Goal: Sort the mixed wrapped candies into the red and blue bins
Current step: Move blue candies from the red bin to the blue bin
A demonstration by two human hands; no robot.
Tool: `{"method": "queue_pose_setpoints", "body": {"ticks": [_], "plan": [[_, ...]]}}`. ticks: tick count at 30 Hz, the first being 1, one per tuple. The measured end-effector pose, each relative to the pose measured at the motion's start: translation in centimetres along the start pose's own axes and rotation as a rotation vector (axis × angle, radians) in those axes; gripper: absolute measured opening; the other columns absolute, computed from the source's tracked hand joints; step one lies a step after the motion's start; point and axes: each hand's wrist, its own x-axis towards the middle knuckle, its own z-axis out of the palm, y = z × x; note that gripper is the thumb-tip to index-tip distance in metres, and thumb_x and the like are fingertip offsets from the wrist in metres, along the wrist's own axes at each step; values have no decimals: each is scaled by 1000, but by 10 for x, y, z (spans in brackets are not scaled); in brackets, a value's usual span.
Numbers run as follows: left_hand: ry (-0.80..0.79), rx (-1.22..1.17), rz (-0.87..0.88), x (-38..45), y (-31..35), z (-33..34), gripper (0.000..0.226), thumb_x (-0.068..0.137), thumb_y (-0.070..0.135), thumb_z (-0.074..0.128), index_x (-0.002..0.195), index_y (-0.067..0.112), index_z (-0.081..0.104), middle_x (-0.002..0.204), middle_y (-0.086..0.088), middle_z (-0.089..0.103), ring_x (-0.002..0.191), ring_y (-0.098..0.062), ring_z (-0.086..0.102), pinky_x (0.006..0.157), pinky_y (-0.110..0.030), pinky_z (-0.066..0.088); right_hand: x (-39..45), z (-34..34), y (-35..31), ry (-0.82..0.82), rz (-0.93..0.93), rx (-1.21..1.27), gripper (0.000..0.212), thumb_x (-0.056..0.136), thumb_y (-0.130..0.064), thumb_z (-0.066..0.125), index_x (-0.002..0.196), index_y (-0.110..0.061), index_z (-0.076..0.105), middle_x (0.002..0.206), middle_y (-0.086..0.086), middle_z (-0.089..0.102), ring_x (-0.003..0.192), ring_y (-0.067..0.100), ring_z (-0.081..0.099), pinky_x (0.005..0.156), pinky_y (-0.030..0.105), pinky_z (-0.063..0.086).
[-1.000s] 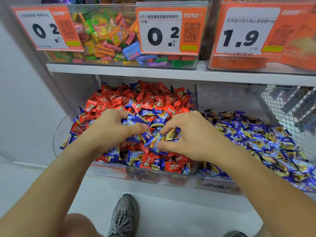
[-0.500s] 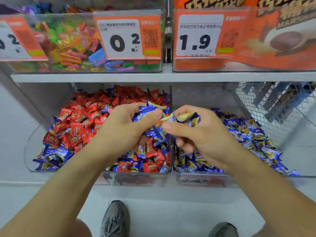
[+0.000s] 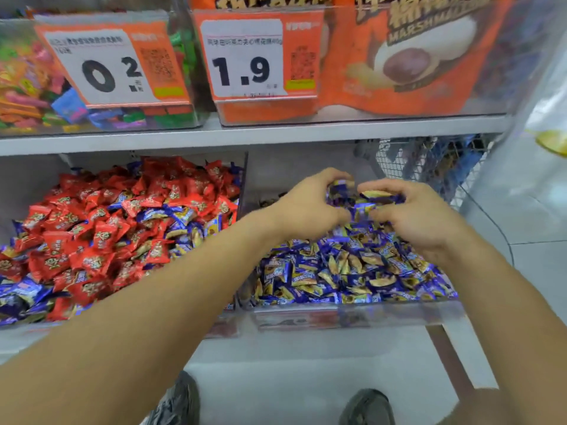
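While poised over the blue bin (image 3: 352,314), both hands' curled fingers clutch blue candies (image 3: 362,197).

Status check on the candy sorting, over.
Left hand and right hand both gripping blue candies above the blue bin. Red bin still holds stray blue wrappers. Nothing blocking the drop.
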Motion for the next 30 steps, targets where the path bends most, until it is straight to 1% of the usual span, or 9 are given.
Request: {"method": "queue_pose_setpoints", "body": {"ticks": [3,5,7,9,12,16,20,24,30], "plan": [[7,298,26,-1,-12,1,66,90,31,66,148,23,37,134,-8,50,108,-20,57,88,-20,39,10,-10,1,30,27,27,50,81,7,68,121,-22,69,103,-2,72,67,2,62,73,24,52],[171,504,162,-24,-20,-13,43,92,31,61,134,23,54,118,-1,56,108,-17,52,90,-21,37,14,-14,0,16,4,-34,47,83,-3,73,126,-23,67,113,-8,71,90,5,67,92,32,54],[299,591,284,-55,-28,-35,17,90,28,60,105,26,67,93,9,60,90,-11,54,82,-28,43,15,-13,-3,-4,-52,-237,43,85,-16,77,125,-27,68,119,-15,64,105,6,63,98,31,48],[343,618,240,-87,-40,-62,6,88,25,63,88,28,67,78,15,59,73,-6,55,67,-26,40,13,-1,-9,2,-135,-406,34,86,-23,76,118,-31,70,116,-18,60,108,10,61,97,31,47],[303,675,-10,-123,-74,-98,6,85,30,68,91,30,69,77,15,61,68,-3,56,61,-22,39,3,39,-24,24,-330,-415,14,87,-22,71,96,-32,73,98,-17,72,91,4,68,88,27,53],[32,846,-300,-153,-116,-113,53,84,52,67,132,35,52,124,6,48,110,-16,54,89,-30,45,-33,109,-55,-89,-629,-309,14,88,-12,67,90,-22,76,78,-16,68,70,-5,60,69,7,43],[109,806,-179,-161,-138,-111,56,81,49,69,132,33,51,118,4,42,106,-20,50,88,-41,50,-52,164,-64,-331,-850,-450,22,87,-17,68,109,-19,69,97,-7,62,85,3,54,81,18,44],[123,780,-123,-167,-139,-114,39,82,39,70,117,31,56,105,7,41,93,-14,43,80,-37,48,-42,184,-62,-466,-767,-860,46,88,-39,66,132,-28,55,120,-4,51,115,16,49,97,38,46],[201,669,-73,-181,-146,-122,27,83,31,64,111,33,63,105,10,49,78,-5,47,76,-37,52,-33,194,-76,-526,-743,-900,28,85,-39,75,112,-38,69,101,-16,63,98,10,55,88,39,51]]}}
